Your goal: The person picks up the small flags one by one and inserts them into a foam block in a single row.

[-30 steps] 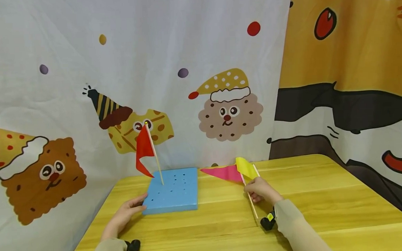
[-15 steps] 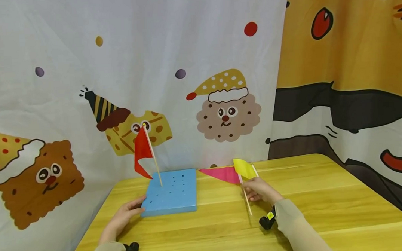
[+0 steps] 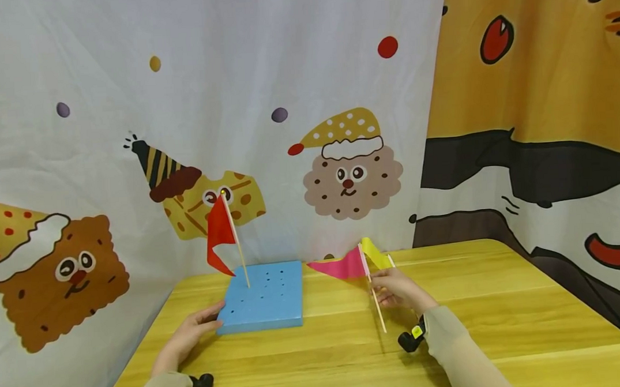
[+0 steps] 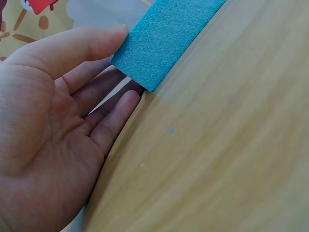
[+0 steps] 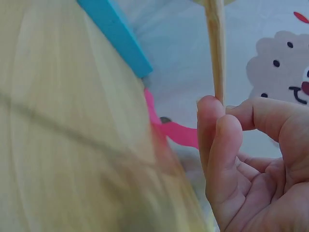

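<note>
In the head view my right hand (image 3: pixel 395 288) pinches the wooden stick of a pink pennant (image 3: pixel 344 266) between thumb and fingers. The stick (image 5: pixel 215 53) shows close up in the right wrist view, with part of the pink cloth behind. A yellow flag (image 3: pixel 376 255) appears just beyond this hand, its own stick mostly hidden. At the left, my left hand (image 4: pixel 53 116) lies against the left side of a blue foam block (image 3: pixel 286 307), thumb and fingers fairly straight at its near corner. A red flag (image 3: pixel 220 229) stands upright in the block, tilting slightly left.
Several small holes (image 3: pixel 267 285) dot the block's top. The wooden table (image 3: pixel 317 360) ends at a cartoon-printed curtain (image 3: pixel 262 57) behind. Black wrist-worn cameras sit below each hand, the right one (image 3: pixel 410 342) near the sleeve.
My right hand has raised the pink pennant's top, and its stick has swung left and more upright, now overlapping the yellow flag. My left hand and the block stay together.
</note>
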Motion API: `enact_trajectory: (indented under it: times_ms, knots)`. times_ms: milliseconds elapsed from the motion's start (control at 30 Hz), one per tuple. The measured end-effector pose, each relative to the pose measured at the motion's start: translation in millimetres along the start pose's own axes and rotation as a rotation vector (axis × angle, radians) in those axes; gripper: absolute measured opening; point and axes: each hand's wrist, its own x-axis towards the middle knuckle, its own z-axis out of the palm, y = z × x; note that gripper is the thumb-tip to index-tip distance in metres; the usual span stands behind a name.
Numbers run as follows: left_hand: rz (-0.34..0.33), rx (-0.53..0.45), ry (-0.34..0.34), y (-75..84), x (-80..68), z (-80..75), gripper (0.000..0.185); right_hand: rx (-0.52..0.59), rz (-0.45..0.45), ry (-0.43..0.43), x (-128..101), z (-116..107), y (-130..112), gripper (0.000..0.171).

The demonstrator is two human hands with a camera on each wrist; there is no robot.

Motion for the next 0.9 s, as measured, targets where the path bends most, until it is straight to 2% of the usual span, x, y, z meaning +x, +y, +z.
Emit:
enact_trajectory:
  times_ms: [133, 500, 900]
  knots:
    - [-0.009, 0.003, 0.003, -0.8, -0.6, 0.6, 0.063, 0.002, -0.034, -0.005, -3.4, 0.9, -9.4, 0.054]
    - [-0.014, 0.0, 0.004, -1.2, 0.1, 0.5, 0.064, -0.018, -0.056, -0.009, -8.3, 8.1, -28.4, 0.053]
    - [0.004, 0.001, 0.0, -3.0, 1.8, -1.1, 0.065, -0.029, -0.17, -0.016, -6.8, 20.8, -58.3, 0.049]
